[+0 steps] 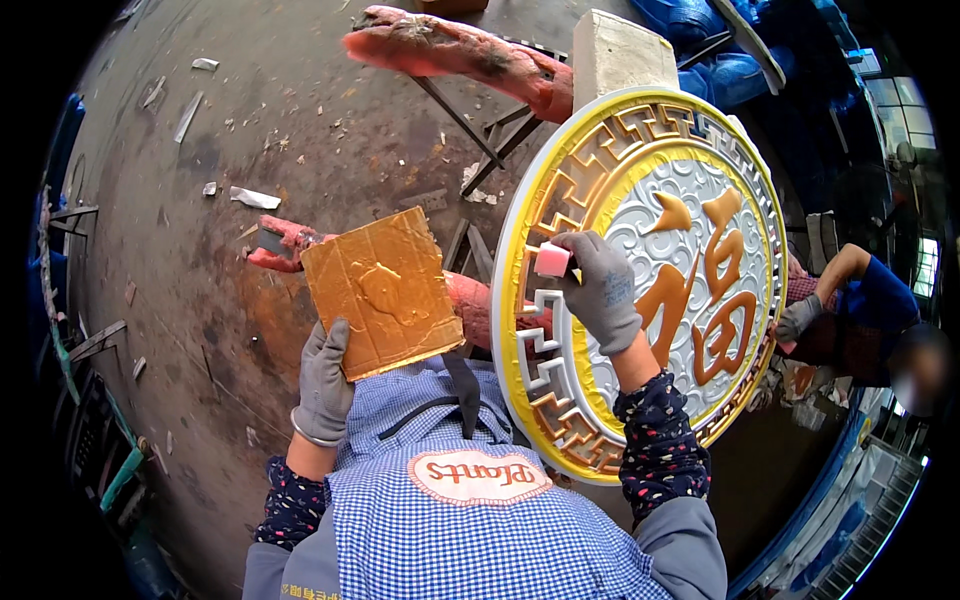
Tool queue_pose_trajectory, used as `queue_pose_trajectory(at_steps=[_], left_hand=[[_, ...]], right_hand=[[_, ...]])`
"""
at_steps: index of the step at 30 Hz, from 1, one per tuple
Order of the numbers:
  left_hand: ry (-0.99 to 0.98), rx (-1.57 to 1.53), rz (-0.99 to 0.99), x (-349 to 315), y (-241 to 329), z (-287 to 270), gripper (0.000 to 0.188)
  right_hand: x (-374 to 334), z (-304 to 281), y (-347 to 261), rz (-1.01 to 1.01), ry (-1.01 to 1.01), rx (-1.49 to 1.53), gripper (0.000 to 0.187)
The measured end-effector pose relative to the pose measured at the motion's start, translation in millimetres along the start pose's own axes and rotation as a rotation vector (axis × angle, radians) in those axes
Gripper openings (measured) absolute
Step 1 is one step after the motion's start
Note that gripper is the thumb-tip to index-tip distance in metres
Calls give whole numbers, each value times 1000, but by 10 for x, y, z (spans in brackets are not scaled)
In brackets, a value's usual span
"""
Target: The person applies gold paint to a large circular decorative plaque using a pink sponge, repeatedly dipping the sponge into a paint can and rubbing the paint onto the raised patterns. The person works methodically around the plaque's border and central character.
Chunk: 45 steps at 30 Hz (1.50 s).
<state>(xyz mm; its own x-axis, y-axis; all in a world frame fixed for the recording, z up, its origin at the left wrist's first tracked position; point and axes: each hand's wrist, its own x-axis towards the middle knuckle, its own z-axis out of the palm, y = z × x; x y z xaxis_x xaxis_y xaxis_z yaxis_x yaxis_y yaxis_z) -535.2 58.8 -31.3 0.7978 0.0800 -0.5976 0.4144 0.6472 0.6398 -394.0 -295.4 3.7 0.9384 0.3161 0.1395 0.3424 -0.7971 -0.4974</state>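
Observation:
My left hand [325, 375], in a grey glove, grips the lower left edge of a square piece of cardboard [385, 255] coated with gold paint, a thicker puddle at its middle. My gloved right hand [602, 290] pinches a small pink sponge block [552, 261] against or just over the left border of a large round plaque [655, 262]. The plaque has white scrollwork, a raised gold-brown character and yellow rings. Along its border, the raised key pattern is gold at the upper left and bottom, but white beside and below the sponge.
The plaque leans on pink-wrapped bars [470, 58] with dark metal legs and a pale block [622, 62]. At its far right side, another person's gloved hand [797, 318] is close to the rim. Paper scraps [255, 197] litter the floor. Blue-wrapped items [735, 75] stand behind.

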Motion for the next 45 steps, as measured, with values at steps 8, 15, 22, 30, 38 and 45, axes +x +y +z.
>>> queue_pose_trajectory(at_steps=[8, 15, 22, 30, 38, 45], left_hand=[[-6, 25, 7, -5, 0, 18, 44], [-14, 30, 4, -10, 9, 40, 44], [-16, 32, 4, -3, 1, 56, 46], [-16, 56, 2, -38, 31, 114, 46], [4, 22, 26, -63, 24, 53, 45], [-15, -16, 11, -19, 7, -8, 41]], right_hand=[[24, -178, 107, 236, 1, 251, 30], [-194, -154, 26, 36, -67, 18, 32], [-61, -303, 185, 201, 95, 217, 24], [265, -103, 224, -56, -151, -119, 28], [202, -288, 138, 73, -203, 58, 25], [262, -453, 461, 268, 23, 172, 29]])
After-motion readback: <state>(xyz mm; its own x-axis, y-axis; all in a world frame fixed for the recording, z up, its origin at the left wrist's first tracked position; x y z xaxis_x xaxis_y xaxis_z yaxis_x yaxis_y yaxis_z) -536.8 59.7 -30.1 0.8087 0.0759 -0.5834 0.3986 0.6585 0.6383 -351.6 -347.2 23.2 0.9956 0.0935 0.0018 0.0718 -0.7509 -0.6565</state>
